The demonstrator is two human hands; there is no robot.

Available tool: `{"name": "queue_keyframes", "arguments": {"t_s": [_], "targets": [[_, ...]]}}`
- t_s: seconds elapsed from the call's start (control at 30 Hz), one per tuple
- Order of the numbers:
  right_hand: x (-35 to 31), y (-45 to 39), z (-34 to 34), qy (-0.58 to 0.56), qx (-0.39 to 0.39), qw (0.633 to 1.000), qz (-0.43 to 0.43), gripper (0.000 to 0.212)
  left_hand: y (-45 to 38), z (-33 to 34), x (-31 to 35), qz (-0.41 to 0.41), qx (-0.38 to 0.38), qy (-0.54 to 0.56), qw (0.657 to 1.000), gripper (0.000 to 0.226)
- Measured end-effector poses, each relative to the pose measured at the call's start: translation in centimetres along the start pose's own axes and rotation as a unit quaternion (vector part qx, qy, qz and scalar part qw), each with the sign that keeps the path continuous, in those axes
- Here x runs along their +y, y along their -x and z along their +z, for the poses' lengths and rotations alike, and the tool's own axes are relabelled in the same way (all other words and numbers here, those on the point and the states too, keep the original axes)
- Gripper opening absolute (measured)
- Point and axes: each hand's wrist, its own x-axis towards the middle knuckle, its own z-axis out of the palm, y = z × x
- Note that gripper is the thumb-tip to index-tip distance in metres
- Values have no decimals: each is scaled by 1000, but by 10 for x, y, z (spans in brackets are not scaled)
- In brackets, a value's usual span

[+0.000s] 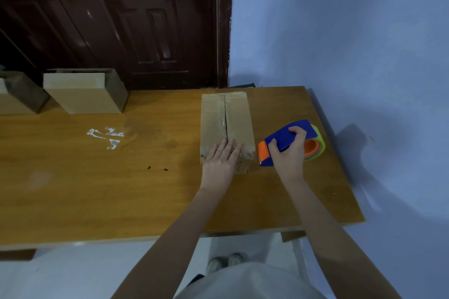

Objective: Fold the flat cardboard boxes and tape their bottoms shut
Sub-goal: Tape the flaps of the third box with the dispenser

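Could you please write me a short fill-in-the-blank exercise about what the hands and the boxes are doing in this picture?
1. The right hand grips the blue tape ____.
2. The left hand lies flat on the ____ end of the box, the end closest to the person.
3. The gun rests on the table to the ____ of that box.
4. ____ more boxes stand at the table's far left.

Missing words: gun; near; right; Two

A single head-worn camera looks steeply down from close above the wooden table.
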Motion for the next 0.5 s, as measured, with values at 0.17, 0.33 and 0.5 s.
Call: {"name": "queue_keyframes", "arguments": {"t_s": [0.17,0.33,0.5], "targets": [[2,-4,4,6,-2,1000,3,45,0,0,0,-1,2,-1,1000,63],[4,-5,4,23,12,1000,6,46,-1,-1,2,-5,-4,6,1000,62],[32,26,9,148,-124,981,-18,47,0,-1,0,-2,-12,-2,1000,55]]}}
